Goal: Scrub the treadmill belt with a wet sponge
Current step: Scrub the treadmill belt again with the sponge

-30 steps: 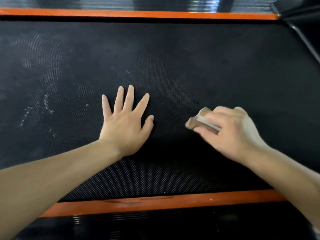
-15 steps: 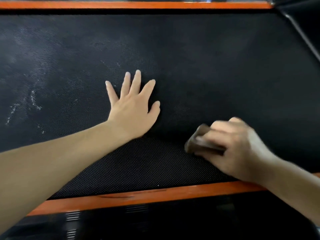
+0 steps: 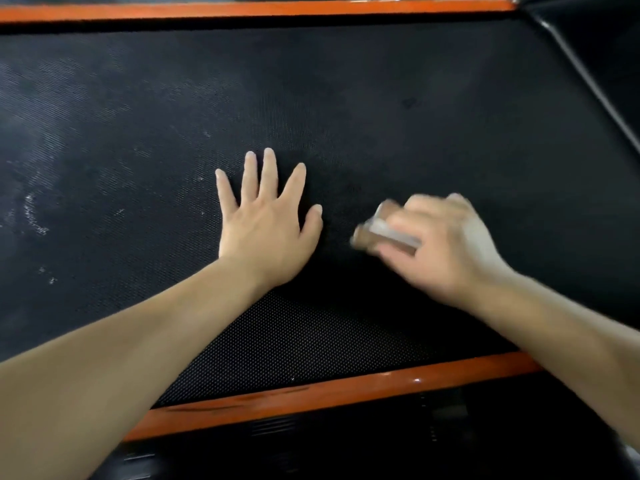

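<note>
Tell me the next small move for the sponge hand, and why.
Probably sweep the sponge leftward, once the flat left hand shifts aside. The right hand grips it on dark, clean-looking belt, while the whitish marks lie far left, apparently unscrubbed.

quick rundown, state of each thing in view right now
left hand: flat on the belt, fingers spread, holding nothing
right hand: closed around the sponge, motion-blurred
sponge: gripped, pressed to the belt, mostly hidden by fingers
belt: black, whitish marks at far left, darker around the hands
near orange rail: glossy, dark smudge along it
</note>
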Action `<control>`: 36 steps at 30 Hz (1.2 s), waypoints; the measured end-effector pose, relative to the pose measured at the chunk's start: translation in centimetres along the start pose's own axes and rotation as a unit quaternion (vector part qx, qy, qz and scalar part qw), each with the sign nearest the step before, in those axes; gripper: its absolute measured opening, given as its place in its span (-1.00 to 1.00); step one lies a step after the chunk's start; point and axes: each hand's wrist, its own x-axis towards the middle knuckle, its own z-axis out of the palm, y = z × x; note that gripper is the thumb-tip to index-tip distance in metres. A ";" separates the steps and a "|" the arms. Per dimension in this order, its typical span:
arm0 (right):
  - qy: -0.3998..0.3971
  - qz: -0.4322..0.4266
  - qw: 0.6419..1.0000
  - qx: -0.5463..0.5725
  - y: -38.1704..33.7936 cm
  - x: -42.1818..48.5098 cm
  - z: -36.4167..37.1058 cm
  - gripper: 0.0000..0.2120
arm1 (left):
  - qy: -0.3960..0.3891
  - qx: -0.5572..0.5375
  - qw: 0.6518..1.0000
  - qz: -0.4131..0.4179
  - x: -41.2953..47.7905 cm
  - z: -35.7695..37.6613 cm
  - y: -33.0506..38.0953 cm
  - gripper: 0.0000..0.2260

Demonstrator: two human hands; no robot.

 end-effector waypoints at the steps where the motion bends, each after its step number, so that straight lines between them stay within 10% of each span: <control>1: 0.020 0.047 0.999 -0.012 1.1 1.5 0.1 -0.67 | -0.001 0.000 1.000 0.000 0.0 0.0 0.0 -0.40; 3: 0.014 0.128 0.992 0.009 2.1 3.1 0.5 -0.67 | -0.002 0.000 1.000 -0.003 -0.1 0.1 0.0 -0.40; 9: -0.003 -0.006 0.999 0.034 -0.1 1.4 1.2 -0.69 | 0.020 -0.004 1.000 0.001 -0.1 0.2 0.0 -0.36; 14: 0.020 0.157 0.987 0.003 5.0 8.7 1.5 -0.60 | 0.021 -0.007 1.000 -0.002 0.0 0.3 0.0 -0.36; 20: -0.022 0.012 0.999 0.037 2.4 7.5 2.3 -0.61 | 0.021 -0.002 1.000 -0.003 0.2 0.2 0.1 -0.35; 25: 0.022 0.150 0.988 -0.024 6.3 15.2 3.7 -0.60 | 0.021 -0.001 1.000 0.000 0.2 0.2 0.2 -0.35; 30: -0.030 0.009 0.999 0.042 3.2 14.8 4.4 -0.66 | 0.018 0.005 1.000 0.000 0.2 0.1 0.2 -0.36; 36: 0.027 0.216 0.975 -0.037 8.0 23.6 4.9 -0.70 | 0.013 0.007 1.000 0.005 0.2 0.0 0.2 -0.35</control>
